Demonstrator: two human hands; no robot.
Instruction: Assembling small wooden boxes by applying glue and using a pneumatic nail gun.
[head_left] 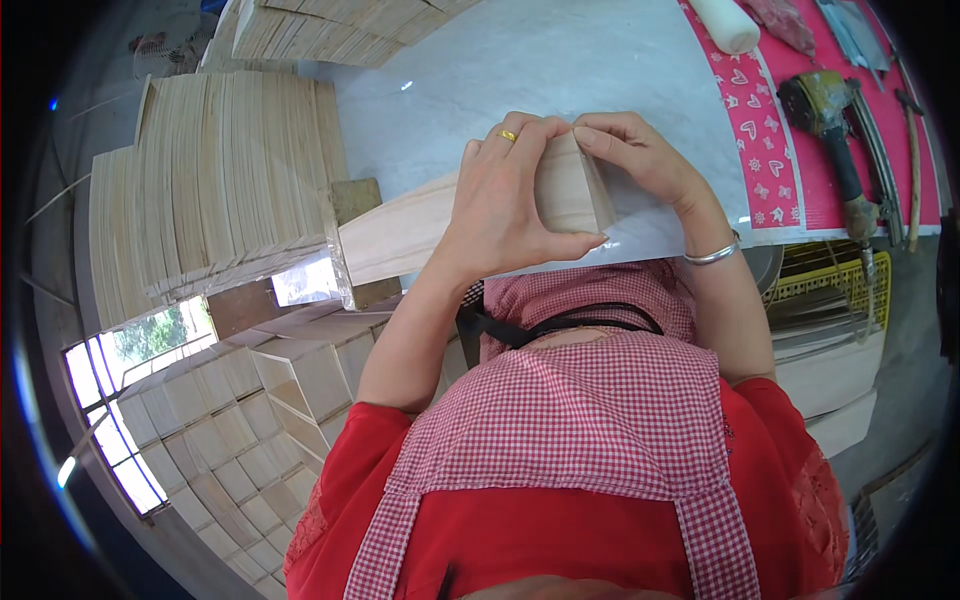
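Note:
A long, pale wooden box-shaped piece (390, 232) lies across the table in front of me, its left end against a small wooden block (357, 203) with a shiny wrapped edge. My left hand (505, 205) spans the piece near its right end. The fingers curl over the far edge and the thumb reaches the near right corner. At the far right corner, my right hand (640, 158) pinches the thin end panel (594, 185) with thumb and fingers. The underside and inside of the piece are hidden.
Tall stacks of thin wooden boards (220, 185) stand left. On the pink cloth (805, 60) at right lie a nail gun (835, 130), a hammer (912, 150) and a white bottle (728, 25). Below are a yellow crate (850, 285) and, lower left, stacked wooden boxes (235, 450).

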